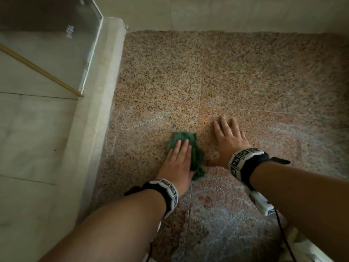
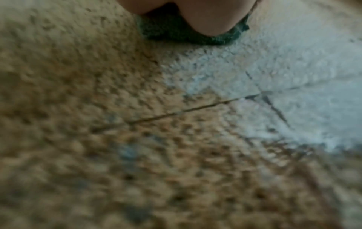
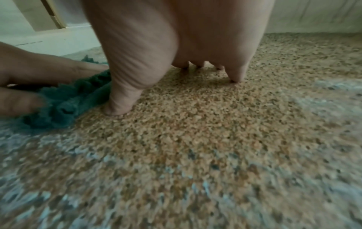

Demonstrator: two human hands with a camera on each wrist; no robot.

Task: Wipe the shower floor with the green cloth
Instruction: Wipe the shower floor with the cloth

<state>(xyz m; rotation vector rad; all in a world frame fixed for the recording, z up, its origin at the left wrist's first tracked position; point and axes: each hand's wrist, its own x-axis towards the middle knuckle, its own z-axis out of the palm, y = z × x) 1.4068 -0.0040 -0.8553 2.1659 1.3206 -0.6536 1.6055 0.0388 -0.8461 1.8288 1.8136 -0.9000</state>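
A crumpled green cloth lies on the speckled granite shower floor. My left hand presses flat on the cloth, fingers straight, with cloth showing ahead of the fingers and along the right side. My right hand rests flat on the bare floor just right of the cloth, fingers spread. In the right wrist view its thumb touches the floor right beside the cloth's edge.
A pale stone curb borders the floor on the left, with a glass panel standing on it and white tiles beyond. A light wall closes the far side. Whitish streaks mark the floor at right and near me.
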